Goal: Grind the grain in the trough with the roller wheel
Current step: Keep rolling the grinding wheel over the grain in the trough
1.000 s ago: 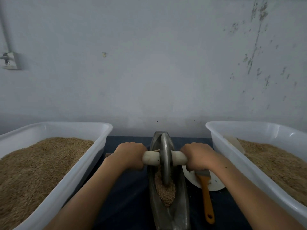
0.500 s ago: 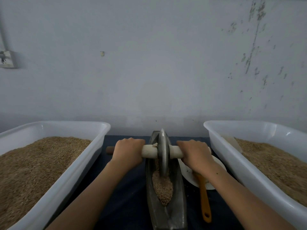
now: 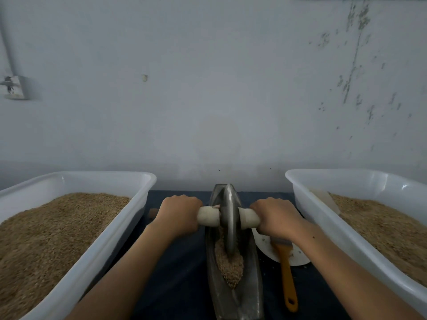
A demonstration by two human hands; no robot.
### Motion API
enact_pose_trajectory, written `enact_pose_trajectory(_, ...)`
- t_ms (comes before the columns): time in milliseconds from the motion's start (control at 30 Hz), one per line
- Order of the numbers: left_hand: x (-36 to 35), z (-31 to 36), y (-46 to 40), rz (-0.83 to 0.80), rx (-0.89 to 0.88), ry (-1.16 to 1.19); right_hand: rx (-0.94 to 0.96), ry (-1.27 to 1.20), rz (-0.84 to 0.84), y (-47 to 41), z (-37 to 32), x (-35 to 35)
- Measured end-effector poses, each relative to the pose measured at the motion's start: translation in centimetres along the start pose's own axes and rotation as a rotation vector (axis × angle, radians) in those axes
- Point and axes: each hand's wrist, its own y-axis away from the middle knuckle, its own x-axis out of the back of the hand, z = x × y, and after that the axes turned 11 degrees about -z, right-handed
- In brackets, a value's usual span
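A narrow boat-shaped metal trough [image 3: 249, 294] lies lengthwise in front of me on a dark cloth. A small heap of brown grain [image 3: 230, 266] sits in its channel. The metal roller wheel [image 3: 229, 218] stands upright in the trough, its rim down in the grain's far end. A pale wooden axle handle [image 3: 208, 219] runs through the wheel. My left hand [image 3: 179, 213] grips the left end of the handle and my right hand [image 3: 276, 217] grips the right end, knuckles up.
A white plastic tub [image 3: 97, 257] of grain stands on the left and another white tub [image 3: 323, 215] on the right. Between trough and right tub lie a white plate [image 3: 265, 247] and an orange-handled brush [image 3: 287, 276]. A wall rises close behind.
The wheel rolled away from me toward the trough's far end, then came back a little toward me; both hands kept their grip on the handle.
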Motion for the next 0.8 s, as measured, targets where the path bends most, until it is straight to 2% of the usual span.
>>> enact_pose_trajectory(100,-0.8,0.4,0.0,0.155,0.045,0.000,-0.043,-0.008,0.138,-0.2,-0.4,-0.7)
enact_pose_trajectory(200,-0.7,0.3,0.1,0.151,0.027,-0.003,-0.036,-0.031,0.129,-0.1,-0.4,-0.6)
enact_pose_trajectory(300,0.0,0.1,0.0,-0.024,-0.011,-0.001,-0.003,0.000,0.009,0.1,0.0,0.2)
enact_pose_trajectory(433,1.1,-0.2,0.4,-0.362,-0.038,0.122,0.030,-0.037,-0.290,0.4,-0.2,1.6)
enact_pose_trajectory(533,1.2,-0.3,0.6,-0.444,-0.046,0.196,0.021,-0.041,-0.345,0.5,-0.3,1.7)
enact_pose_trajectory(633,1.0,0.0,0.5,-0.339,-0.010,0.118,0.018,-0.037,-0.252,0.2,-0.2,1.2)
enact_pose_trajectory(800,-0.2,0.6,0.0,0.082,0.017,0.006,-0.046,-0.012,0.080,-0.3,-0.3,-0.3)
